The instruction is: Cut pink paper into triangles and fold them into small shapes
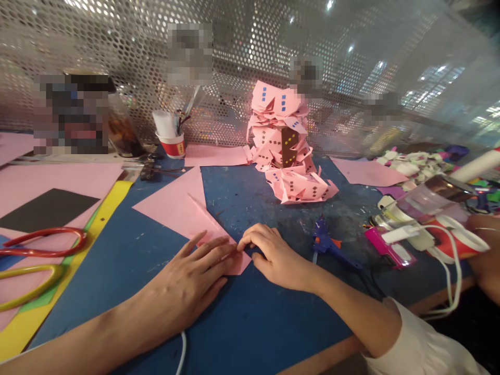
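Observation:
A sheet of pink paper [175, 203] lies on the blue table with a narrow flap folded along its right side. My left hand [195, 276] rests flat on the lower part of the sheet, its fingers stretched out. Against the folded edge near the sheet's lower corner, my right hand [273, 255] has its fingers curled and drawn together on the paper. The fingers hide part of the fold. Behind the hands stands a stacked pink paper structure [269, 146] marked with small blue, brown and yellow squares.
A blue glue gun [328, 242] lies right of my right hand. Red-handled scissors [78, 240] and a yellow handle [54, 273] lie on papers at left. A paper cup [172, 146] stands at the back. A magenta device [390, 247] and another person's arm [486, 250] are at right.

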`<state>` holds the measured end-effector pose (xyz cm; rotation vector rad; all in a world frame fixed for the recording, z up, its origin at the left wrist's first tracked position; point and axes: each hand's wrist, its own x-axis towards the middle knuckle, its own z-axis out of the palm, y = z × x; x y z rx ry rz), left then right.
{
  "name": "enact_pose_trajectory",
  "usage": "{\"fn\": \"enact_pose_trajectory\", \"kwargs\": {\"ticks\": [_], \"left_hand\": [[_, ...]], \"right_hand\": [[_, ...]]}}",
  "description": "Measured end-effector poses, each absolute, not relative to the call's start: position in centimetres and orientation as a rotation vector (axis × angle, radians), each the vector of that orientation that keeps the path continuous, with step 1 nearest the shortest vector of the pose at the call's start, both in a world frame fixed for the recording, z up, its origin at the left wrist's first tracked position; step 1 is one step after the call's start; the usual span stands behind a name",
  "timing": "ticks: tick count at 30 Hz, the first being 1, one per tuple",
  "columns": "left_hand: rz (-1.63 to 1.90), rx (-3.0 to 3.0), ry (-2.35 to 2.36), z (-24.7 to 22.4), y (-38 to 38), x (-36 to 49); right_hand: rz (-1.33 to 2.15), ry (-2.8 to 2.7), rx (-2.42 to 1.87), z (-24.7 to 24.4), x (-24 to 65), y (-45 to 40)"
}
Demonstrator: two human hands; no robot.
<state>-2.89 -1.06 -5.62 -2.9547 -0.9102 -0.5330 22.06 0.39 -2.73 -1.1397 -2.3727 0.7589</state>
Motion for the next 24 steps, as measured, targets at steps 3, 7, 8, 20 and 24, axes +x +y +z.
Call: {"fn": "enact_pose_trajectory", "kwargs": {"ticks": [3,7,8,20,24], "left_hand": [[-0.508,-2.956,-0.894,-5.5,-1.1,-2.9],[-0.511,-2.956,-0.907,-5.4,-1.1,-2.9],[-0.516,-2.957,-0.912,-5.4,-1.0,-2.9],[-0.688,-2.965,-1.044,-5.0,-0.8,-3.4],[-0.679,-2.845,-1.193,-5.3,0.7,-4.1]], "right_hand": [[0.769,-2.330,-1.156,-2.7,22.0,0.3],[0.676,-2.306,-1.165,-3.1,21.8,0.1],[0.635,-2.315,-1.164,-3.2,21.7,0.0],[0.372,-2.429,-1.127,-3.6,21.8,-0.3],[0.322,-2.456,-1.111,-3.4,21.8,-0.5]]}}
